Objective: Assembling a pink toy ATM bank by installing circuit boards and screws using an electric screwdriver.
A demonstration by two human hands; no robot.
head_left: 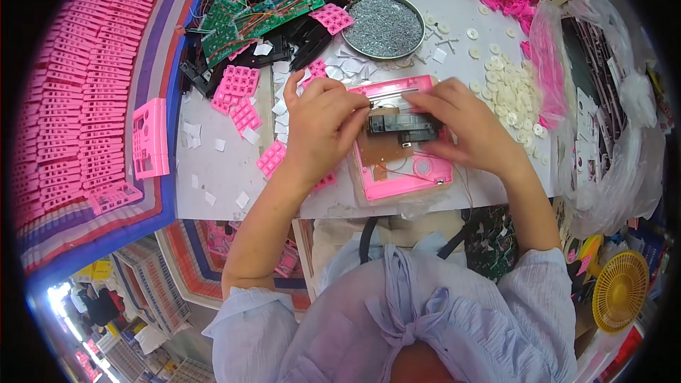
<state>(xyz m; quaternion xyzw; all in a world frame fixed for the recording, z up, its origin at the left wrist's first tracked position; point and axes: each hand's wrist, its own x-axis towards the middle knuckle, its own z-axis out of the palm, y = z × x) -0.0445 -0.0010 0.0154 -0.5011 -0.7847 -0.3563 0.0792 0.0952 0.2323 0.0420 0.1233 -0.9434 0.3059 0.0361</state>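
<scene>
pink case (397,189), black part (397,125) crosswise

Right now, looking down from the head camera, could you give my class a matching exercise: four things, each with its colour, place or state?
1. Toy-like casing
2. Round dish
3. Circuit boards
4. Fan

A. Green
B. Filled with small grey metal parts
C. Yellow
D. Partly hidden by left hand and right hand

Pairs: 1-D, 2-B, 3-A, 4-C

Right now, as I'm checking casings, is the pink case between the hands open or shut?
Open: no lid covers the pink case; its brown board and a black part show.
</scene>
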